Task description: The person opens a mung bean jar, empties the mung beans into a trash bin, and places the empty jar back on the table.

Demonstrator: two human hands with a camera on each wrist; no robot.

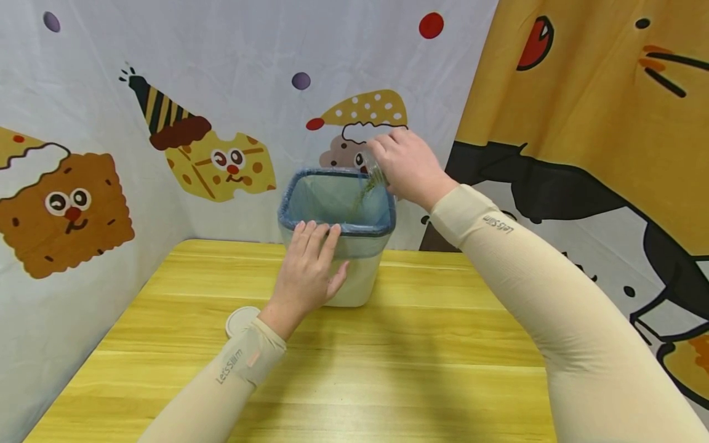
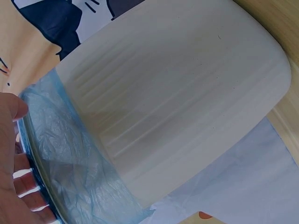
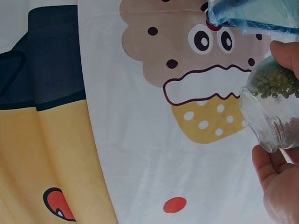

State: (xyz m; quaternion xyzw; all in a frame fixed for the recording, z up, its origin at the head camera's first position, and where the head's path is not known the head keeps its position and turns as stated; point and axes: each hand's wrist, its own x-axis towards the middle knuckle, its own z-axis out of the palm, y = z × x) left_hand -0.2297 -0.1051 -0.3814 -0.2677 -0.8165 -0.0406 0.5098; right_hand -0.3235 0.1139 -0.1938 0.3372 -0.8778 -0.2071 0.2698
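A whitish trash bin (image 1: 350, 284), lined with a blue plastic bag (image 2: 74, 154), stands upright on the table. My left hand (image 1: 307, 264) rests on its near rim, fingers laid straight over the edge and thumb spread to the side. Above the far right corner of the bin, my right hand (image 1: 411, 166) grips a clear glass jar (image 3: 259, 114) tipped over the opening. Small green beans (image 3: 273, 84) lie inside the jar, and some stream down into the bin in the head view. Part of the jar is hidden by my right hand.
A round white lid (image 1: 241, 320) lies on the wooden table (image 1: 443, 344) beside my left wrist. Behind the bin hangs a white cloth (image 1: 232, 74) with cartoon prints, and a yellow printed curtain (image 1: 598, 117) hangs at the right.
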